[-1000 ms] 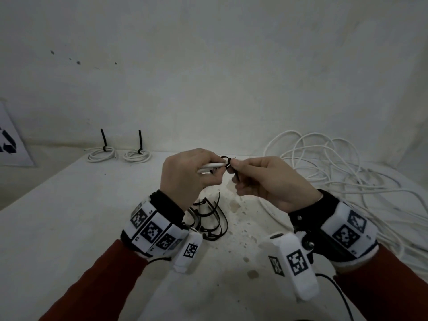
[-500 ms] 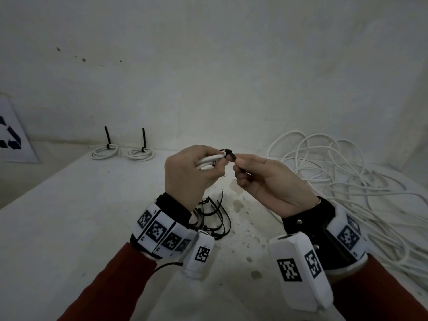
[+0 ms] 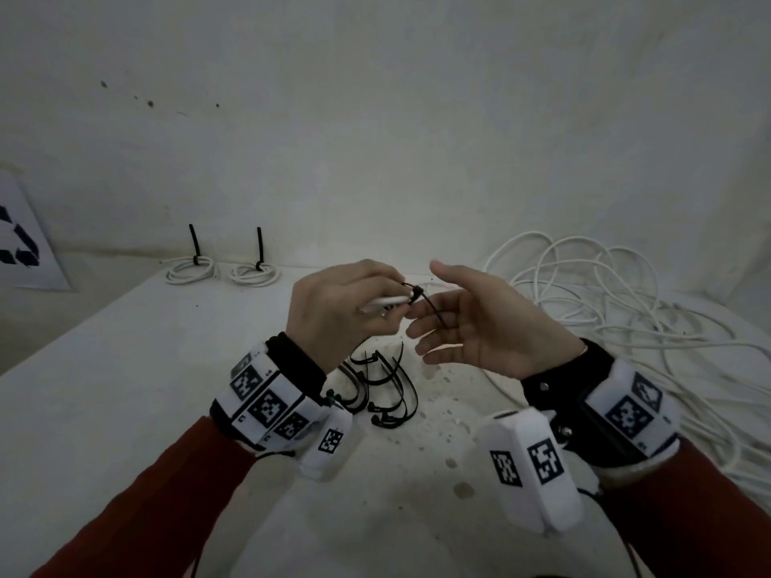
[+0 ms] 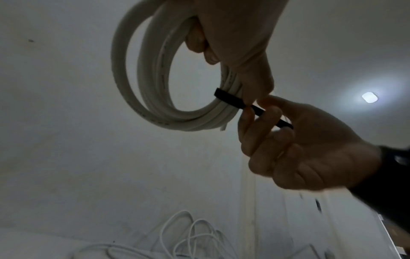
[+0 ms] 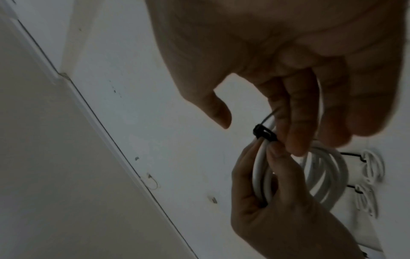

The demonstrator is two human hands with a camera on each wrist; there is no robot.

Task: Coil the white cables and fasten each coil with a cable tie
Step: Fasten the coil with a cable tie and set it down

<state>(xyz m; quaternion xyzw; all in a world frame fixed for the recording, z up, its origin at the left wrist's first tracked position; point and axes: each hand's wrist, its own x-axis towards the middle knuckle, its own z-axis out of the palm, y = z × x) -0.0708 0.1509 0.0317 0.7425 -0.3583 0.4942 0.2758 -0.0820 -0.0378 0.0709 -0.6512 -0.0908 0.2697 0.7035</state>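
Observation:
My left hand [image 3: 396, 304] grips a small coil of white cable [image 4: 142, 73] above the white table [image 3: 125, 369], thumb and fingers pinching the bundled strands. A black cable tie [image 4: 228, 99] is wrapped round the coil, and its head [image 5: 262, 132] sits just past my left fingertips. The tie's tail slants down to the right across the fingers of my right hand [image 3: 438, 310]. That hand is spread loosely, palm towards the coil, with the thumb [image 5: 217, 112] standing apart from the tail. Whether any finger clamps the tail is unclear.
Two tied white coils [image 3: 192, 271] [image 3: 253, 275] lie at the table's back left, their tie tails sticking up. Several loose black ties [image 3: 388, 385] lie below my hands. A big tangle of white cable [image 3: 605, 310] covers the right side. A printed sign [image 3: 21, 244] leans at the far left.
My right hand has gone from pinching the tie's tail beside the coil to a spread, relaxed pose. The tail now hangs longer out of the tie's head.

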